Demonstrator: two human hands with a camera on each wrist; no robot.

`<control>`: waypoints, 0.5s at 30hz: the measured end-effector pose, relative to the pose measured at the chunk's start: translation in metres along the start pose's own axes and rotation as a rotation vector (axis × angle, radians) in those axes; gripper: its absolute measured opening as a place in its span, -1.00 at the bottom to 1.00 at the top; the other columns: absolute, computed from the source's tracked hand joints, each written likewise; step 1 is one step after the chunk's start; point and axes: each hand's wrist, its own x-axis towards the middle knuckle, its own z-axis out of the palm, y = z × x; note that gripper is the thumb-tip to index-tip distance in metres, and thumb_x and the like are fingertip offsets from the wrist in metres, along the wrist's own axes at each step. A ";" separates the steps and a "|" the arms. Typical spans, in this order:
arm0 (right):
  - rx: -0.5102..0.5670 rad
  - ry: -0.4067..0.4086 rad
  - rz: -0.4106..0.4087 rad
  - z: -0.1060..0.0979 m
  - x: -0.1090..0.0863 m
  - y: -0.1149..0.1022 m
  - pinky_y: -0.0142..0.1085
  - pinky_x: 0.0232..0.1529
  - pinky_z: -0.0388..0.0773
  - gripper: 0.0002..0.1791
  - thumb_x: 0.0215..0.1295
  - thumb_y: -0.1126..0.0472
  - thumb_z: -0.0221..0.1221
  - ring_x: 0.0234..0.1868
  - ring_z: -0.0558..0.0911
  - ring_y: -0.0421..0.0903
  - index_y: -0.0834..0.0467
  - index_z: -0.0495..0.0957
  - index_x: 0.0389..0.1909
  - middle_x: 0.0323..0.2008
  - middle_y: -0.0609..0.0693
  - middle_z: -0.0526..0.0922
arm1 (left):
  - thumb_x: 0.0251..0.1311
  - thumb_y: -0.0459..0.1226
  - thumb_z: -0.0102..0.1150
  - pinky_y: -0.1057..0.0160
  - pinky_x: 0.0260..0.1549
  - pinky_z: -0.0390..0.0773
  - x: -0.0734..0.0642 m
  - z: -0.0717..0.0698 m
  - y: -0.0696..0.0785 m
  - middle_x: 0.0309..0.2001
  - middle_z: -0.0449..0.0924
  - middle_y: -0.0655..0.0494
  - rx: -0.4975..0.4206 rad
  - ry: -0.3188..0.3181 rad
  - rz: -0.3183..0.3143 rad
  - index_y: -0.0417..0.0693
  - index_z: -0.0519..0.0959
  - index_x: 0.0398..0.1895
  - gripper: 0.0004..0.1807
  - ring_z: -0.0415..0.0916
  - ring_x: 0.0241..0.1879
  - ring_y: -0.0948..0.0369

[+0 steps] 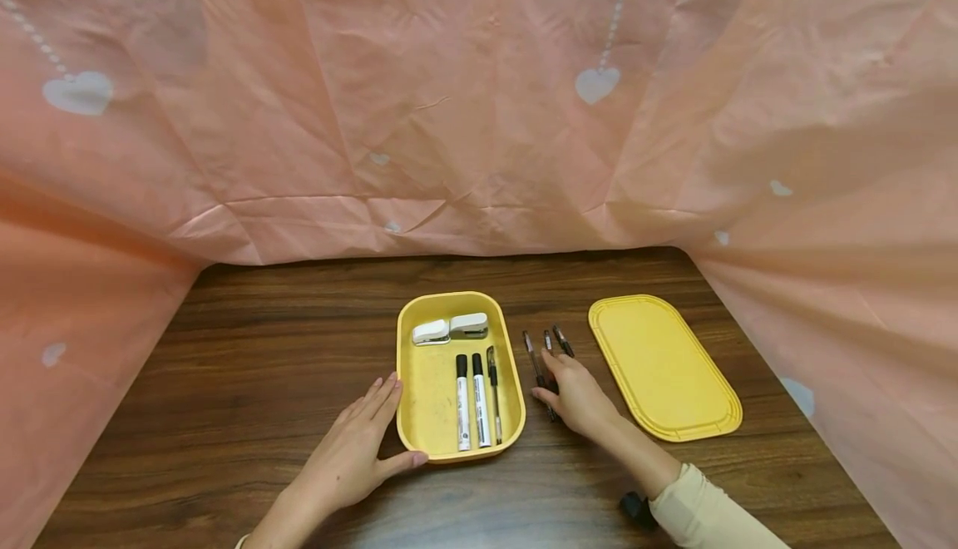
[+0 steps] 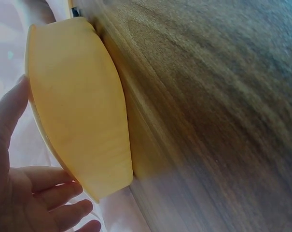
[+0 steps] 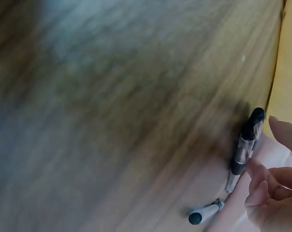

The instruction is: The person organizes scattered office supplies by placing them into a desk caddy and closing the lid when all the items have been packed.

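A yellow plastic box (image 1: 427,391) stands on the table. My left hand (image 1: 348,453) touches its near left side, fingertips on the rim and thumb at the near corner. Inside lie two white staplers (image 1: 469,323) at the far end, two white markers (image 1: 462,408) with black caps, and a black-capped pen (image 1: 494,387). My right hand (image 1: 580,395) is right of the box, low over three loose pens (image 1: 530,349), partly covering them. The right wrist view has its thumb and fingers (image 3: 261,188) apart, close beside a black and clear pen (image 3: 244,150).
A flat yellow lid (image 1: 666,366) lies on the wooden table (image 1: 262,366) right of the pens. Pink fabric (image 1: 479,116) with white hearts hangs behind the table and along both sides. A small black object (image 1: 636,509) shows beside the right sleeve.
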 end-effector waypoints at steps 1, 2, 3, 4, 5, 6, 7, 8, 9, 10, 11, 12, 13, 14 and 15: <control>-0.006 -0.002 -0.006 0.001 0.000 0.000 -0.32 -0.42 0.47 -0.30 0.14 0.15 0.36 -0.37 0.49 -0.14 0.41 0.40 0.25 -0.28 0.09 0.58 | 0.02 0.25 0.26 -0.14 0.38 0.21 0.000 0.000 0.000 0.50 0.09 -0.10 0.000 0.001 0.001 -0.24 0.17 0.45 0.07 0.07 0.48 -0.08; -0.012 0.000 -0.014 0.002 0.000 0.000 -0.31 -0.42 0.48 -0.30 0.14 0.16 0.36 -0.36 0.50 -0.13 0.42 0.40 0.24 -0.28 0.09 0.58 | 0.02 0.25 0.25 -0.14 0.38 0.21 0.000 0.000 0.000 0.50 0.10 -0.10 0.000 0.002 0.001 -0.24 0.17 0.45 0.07 0.07 0.48 -0.08; -0.018 0.005 -0.019 0.003 0.001 0.000 -0.30 -0.40 0.49 -0.31 0.14 0.16 0.36 -0.35 0.51 -0.12 0.42 0.41 0.23 -0.27 0.10 0.59 | 0.02 0.25 0.26 -0.14 0.38 0.21 0.000 0.000 0.000 0.50 0.10 -0.10 -0.001 0.004 0.002 -0.24 0.17 0.45 0.07 0.07 0.48 -0.07; -0.019 0.008 -0.022 0.005 0.001 0.000 -0.28 -0.40 0.49 -0.32 0.13 0.17 0.37 -0.36 0.51 -0.12 0.42 0.41 0.23 -0.28 0.10 0.58 | 0.02 0.25 0.25 -0.14 0.38 0.21 0.000 0.000 0.000 0.50 0.10 -0.10 -0.002 0.005 0.002 -0.24 0.17 0.45 0.07 0.07 0.48 -0.07; -0.020 0.012 -0.026 0.006 0.001 0.000 -0.28 -0.39 0.50 -0.32 0.13 0.18 0.37 -0.35 0.52 -0.11 0.42 0.42 0.22 -0.28 0.10 0.59 | 0.02 0.25 0.25 -0.14 0.38 0.21 -0.001 0.001 0.000 0.50 0.10 -0.09 -0.002 0.006 0.003 -0.24 0.17 0.45 0.07 0.07 0.48 -0.07; -0.022 0.015 -0.028 0.006 0.002 0.000 -0.27 -0.39 0.51 -0.33 0.13 0.19 0.37 -0.35 0.53 -0.11 0.41 0.42 0.22 -0.29 0.11 0.59 | 0.02 0.25 0.26 -0.14 0.39 0.21 -0.001 0.001 0.000 0.50 0.09 -0.10 -0.002 0.007 0.003 -0.24 0.17 0.45 0.07 0.07 0.48 -0.07; -0.026 0.019 -0.030 0.007 0.002 0.000 -0.26 -0.39 0.51 -0.34 0.13 0.20 0.37 -0.35 0.53 -0.10 0.41 0.43 0.21 -0.30 0.11 0.59 | 0.02 0.25 0.26 -0.13 0.39 0.21 -0.001 0.001 0.000 0.50 0.10 -0.09 -0.001 0.009 0.003 -0.24 0.17 0.45 0.07 0.08 0.48 -0.07; -0.028 0.022 -0.029 0.008 0.002 0.000 -0.25 -0.38 0.51 -0.35 0.12 0.21 0.37 -0.35 0.53 -0.10 0.41 0.44 0.21 -0.30 0.11 0.59 | 0.02 0.25 0.26 -0.13 0.39 0.20 -0.001 0.001 0.000 0.50 0.09 -0.09 -0.002 0.009 0.003 -0.24 0.17 0.45 0.07 0.08 0.48 -0.07; -0.032 0.029 -0.032 0.009 0.003 0.000 -0.25 -0.38 0.52 -0.35 0.12 0.21 0.37 -0.34 0.54 -0.09 0.40 0.44 0.20 -0.30 0.11 0.59 | 0.02 0.25 0.26 -0.13 0.39 0.20 -0.001 0.001 0.000 0.50 0.09 -0.09 -0.002 0.009 0.003 -0.24 0.17 0.45 0.07 0.07 0.48 -0.07; -0.036 0.030 -0.035 0.010 0.003 0.000 -0.24 -0.38 0.52 -0.36 0.12 0.22 0.37 -0.34 0.55 -0.08 0.40 0.45 0.20 -0.32 0.11 0.59 | 0.02 0.25 0.26 -0.14 0.39 0.20 -0.001 0.001 -0.001 0.50 0.09 -0.10 -0.003 0.009 0.003 -0.24 0.17 0.45 0.07 0.07 0.48 -0.07; -0.039 0.033 -0.038 0.010 0.003 0.000 -0.23 -0.38 0.53 -0.37 0.12 0.23 0.37 -0.33 0.56 -0.07 0.40 0.45 0.19 -0.33 0.11 0.59 | 0.02 0.25 0.25 -0.14 0.39 0.20 -0.001 0.001 -0.001 0.50 0.09 -0.10 -0.002 0.009 0.002 -0.24 0.17 0.45 0.07 0.07 0.48 -0.07; -0.045 0.035 -0.042 0.011 0.003 0.000 -0.21 -0.36 0.55 -0.39 0.13 0.24 0.37 -0.32 0.58 -0.05 0.40 0.46 0.19 -0.33 0.11 0.59 | 0.02 0.25 0.25 -0.14 0.39 0.20 -0.001 0.001 -0.001 0.50 0.09 -0.10 -0.002 0.008 0.002 -0.24 0.17 0.45 0.07 0.07 0.48 -0.07; -0.053 0.039 -0.048 0.012 0.003 0.000 -0.20 -0.36 0.56 -0.40 0.12 0.26 0.37 -0.32 0.59 -0.03 0.40 0.47 0.18 -0.34 0.11 0.59 | 0.02 0.26 0.24 -0.14 0.39 0.20 -0.001 0.001 -0.001 0.50 0.09 -0.10 -0.001 0.007 0.002 -0.24 0.17 0.45 0.07 0.07 0.48 -0.07; -0.058 0.040 -0.050 0.012 0.003 0.000 -0.18 -0.34 0.58 -0.41 0.13 0.27 0.36 -0.31 0.60 0.00 0.40 0.47 0.17 -0.33 0.12 0.60 | 0.03 0.26 0.23 -0.14 0.39 0.20 -0.001 0.001 -0.001 0.50 0.09 -0.10 -0.002 0.003 0.002 -0.23 0.16 0.46 0.07 0.07 0.48 -0.07; -0.063 0.044 -0.053 0.012 0.003 0.000 -0.16 -0.32 0.60 -0.42 0.13 0.28 0.36 -0.29 0.62 0.03 0.40 0.48 0.17 -0.33 0.14 0.60 | 0.03 0.27 0.23 -0.14 0.39 0.20 0.000 0.001 -0.001 0.50 0.09 -0.10 -0.002 0.001 0.001 -0.23 0.16 0.46 0.07 0.07 0.48 -0.07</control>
